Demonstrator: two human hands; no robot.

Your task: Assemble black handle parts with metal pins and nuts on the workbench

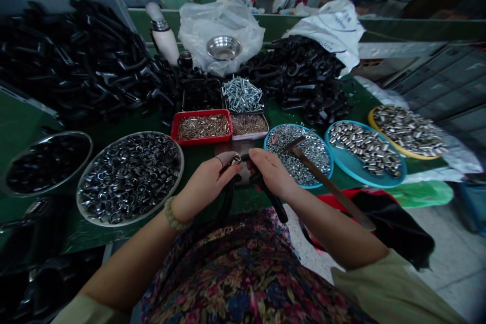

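Metal ring (236, 159), small and shiny, is at the dial's centre, pinched narrowly in the fingers of the left hand (205, 182). The right hand (271, 169) is just beside it at three o'clock, its fingers closed around a black part (280, 209) whose lower end sticks out toward five. Around the ring on the green counter (199, 154): a grey-rimmed tray (84, 212) of dark rings at nine, a red tray (205, 139) of small fasteners between ten and eleven, silvery screws (242, 95) at twelve, a blue basin (330, 162) of tiny metal pieces at three.
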